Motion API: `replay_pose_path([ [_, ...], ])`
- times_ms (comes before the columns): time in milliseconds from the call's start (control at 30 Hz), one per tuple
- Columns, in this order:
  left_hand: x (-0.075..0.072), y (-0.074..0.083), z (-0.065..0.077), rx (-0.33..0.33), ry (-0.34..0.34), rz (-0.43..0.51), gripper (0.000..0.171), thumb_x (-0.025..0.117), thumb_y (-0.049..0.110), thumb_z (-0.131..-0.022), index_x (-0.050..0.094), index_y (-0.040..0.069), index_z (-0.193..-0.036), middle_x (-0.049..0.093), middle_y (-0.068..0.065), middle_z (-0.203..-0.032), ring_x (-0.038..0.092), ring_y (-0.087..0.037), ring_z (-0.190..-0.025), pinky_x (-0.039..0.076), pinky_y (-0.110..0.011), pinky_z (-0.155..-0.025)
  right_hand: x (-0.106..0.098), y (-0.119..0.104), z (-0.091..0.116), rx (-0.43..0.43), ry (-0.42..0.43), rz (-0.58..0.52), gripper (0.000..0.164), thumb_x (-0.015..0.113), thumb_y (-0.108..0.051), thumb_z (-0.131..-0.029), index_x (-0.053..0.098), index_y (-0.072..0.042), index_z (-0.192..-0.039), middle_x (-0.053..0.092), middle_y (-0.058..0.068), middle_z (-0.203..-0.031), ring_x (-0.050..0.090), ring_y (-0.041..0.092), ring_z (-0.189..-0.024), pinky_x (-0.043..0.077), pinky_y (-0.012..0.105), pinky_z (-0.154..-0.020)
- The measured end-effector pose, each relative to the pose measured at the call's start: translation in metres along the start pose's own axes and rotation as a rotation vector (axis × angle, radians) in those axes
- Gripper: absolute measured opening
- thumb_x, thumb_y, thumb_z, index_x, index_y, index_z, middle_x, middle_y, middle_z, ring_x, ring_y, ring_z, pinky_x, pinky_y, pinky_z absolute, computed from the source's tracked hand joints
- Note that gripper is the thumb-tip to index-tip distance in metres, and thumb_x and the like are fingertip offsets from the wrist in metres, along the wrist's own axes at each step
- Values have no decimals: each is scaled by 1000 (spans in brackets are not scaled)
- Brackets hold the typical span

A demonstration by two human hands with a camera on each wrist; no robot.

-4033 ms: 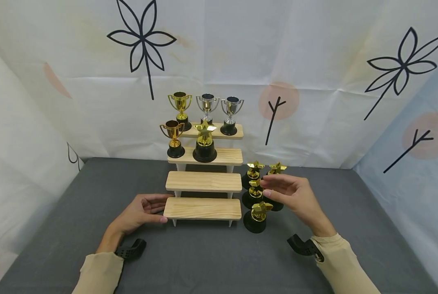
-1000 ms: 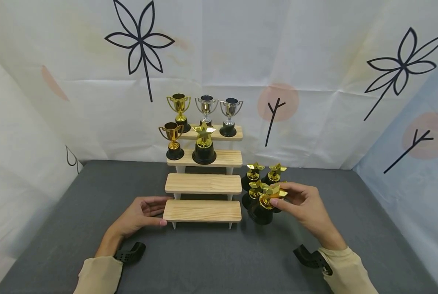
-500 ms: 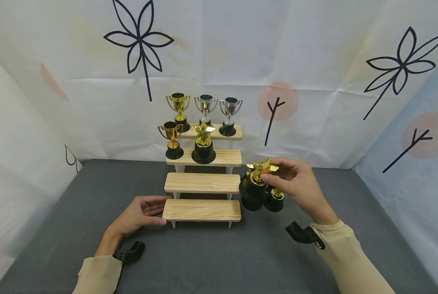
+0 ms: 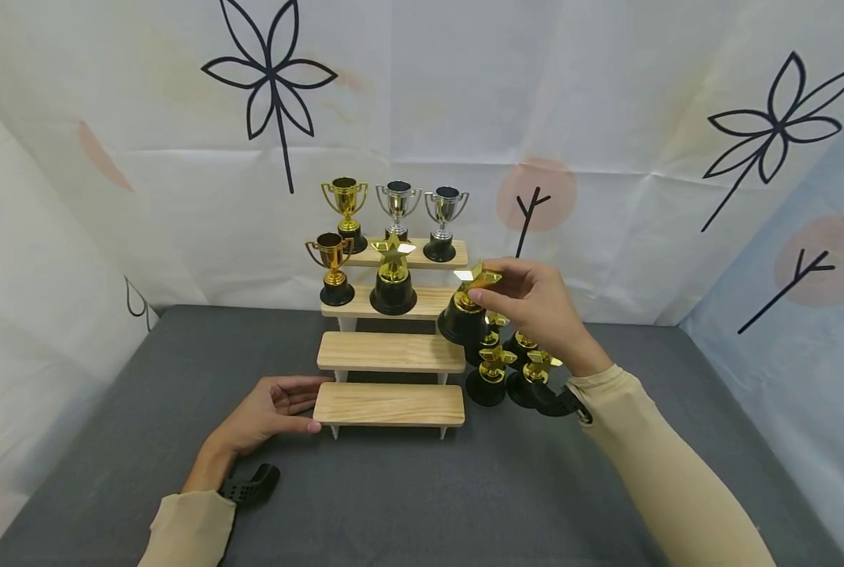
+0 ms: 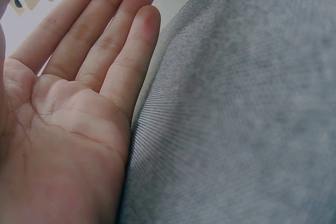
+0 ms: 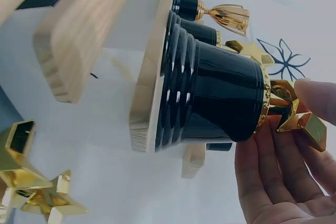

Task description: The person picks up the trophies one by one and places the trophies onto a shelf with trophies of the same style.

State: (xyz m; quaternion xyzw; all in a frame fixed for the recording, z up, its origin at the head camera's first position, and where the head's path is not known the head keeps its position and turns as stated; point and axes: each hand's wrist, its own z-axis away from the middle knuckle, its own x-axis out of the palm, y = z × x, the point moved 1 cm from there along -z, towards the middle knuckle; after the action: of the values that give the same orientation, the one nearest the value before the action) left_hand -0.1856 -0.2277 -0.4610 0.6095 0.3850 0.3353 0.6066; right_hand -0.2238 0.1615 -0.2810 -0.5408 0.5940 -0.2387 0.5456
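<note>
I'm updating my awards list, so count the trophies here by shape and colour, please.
Yellow-gold two-handled cup on a black base: 1
Orange-gold two-handled cup on a black base: 1
Silver two-handled cups on black bases: 2
Gold star trophies on black bases, including one in the right hand: 6
Total: 10

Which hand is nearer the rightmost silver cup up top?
Right. The right hand, holding a star trophy, is below and right of the silver cup; the left hand is by the left end of the bottom shelf.
</note>
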Motion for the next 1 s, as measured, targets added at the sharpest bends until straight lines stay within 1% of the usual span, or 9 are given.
replay_pose_path([
  [133, 0, 1, 1, 4, -3, 4, 78, 85, -3, -77, 44, -19, -141, 49, -36, -142, 63, -14, -120, 53, -32, -100, 2, -5, -12, 6, -8, 0, 41, 76, -9, -93, 65, 0, -132, 69, 15, -113, 71, 19, -98, 60, 29, -85],
  [267, 0, 2, 1, 8, -8, 8, 78, 85, -4, -77, 44, -19, -141, 49, -36, -142, 63, -14, -120, 53, -32, -100, 5, -7, -22, 3, -24, 4, 39, 76, -12, -93, 67, -2, -130, 71, 13, -112, 71, 21, -101, 59, 31, -89],
  [367, -1, 1, 1, 9, -11, 14, 78, 85, -4, -77, 44, -19, -142, 49, -36, -142, 63, -14, -120, 53, -32, -100, 8, -6, -29, -2, -38, 3, 38, 76, -11, -93, 67, -1, -129, 71, 14, -113, 71, 23, -103, 58, 33, -91],
  [467, -1, 0, 1, 15, -18, 16, 77, 84, -4, -78, 44, -19, -142, 49, -36, -142, 63, -15, -121, 53, -32, -100, 10, -4, -34, -9, -44, 0, 39, 75, -9, -93, 66, 1, -130, 70, 17, -114, 71, 24, -103, 58, 33, -92],
  [600, -1, -1, 0, 23, -23, 12, 77, 84, -4, -78, 44, -19, -142, 49, -36, -142, 63, -15, -121, 53, -32, -100, 12, 0, -39, -10, -42, 0, 37, 75, -6, -93, 66, 2, -128, 69, 21, -114, 71, 24, -102, 59, 33, -91],
  [733, -1, -2, 0, 21, -19, 6, 77, 84, -4, -78, 44, -19, -141, 50, -35, -141, 63, -14, -121, 53, -31, -100, 14, 4, -43, -1, -39, -7, 37, 74, -4, -93, 66, 2, -129, 69, 18, -112, 71, 25, -102, 58, 34, -92],
  [1000, -2, -1, 0, 16, -15, -6, 75, 84, -3, -79, 45, -18, -141, 49, -36, -142, 63, -13, -120, 53, -30, -100, 17, 5, -46, 29, -44, -24, 43, 73, -8, -95, 62, 0, -135, 69, 17, -115, 69, 26, -106, 57, 37, -95],
])
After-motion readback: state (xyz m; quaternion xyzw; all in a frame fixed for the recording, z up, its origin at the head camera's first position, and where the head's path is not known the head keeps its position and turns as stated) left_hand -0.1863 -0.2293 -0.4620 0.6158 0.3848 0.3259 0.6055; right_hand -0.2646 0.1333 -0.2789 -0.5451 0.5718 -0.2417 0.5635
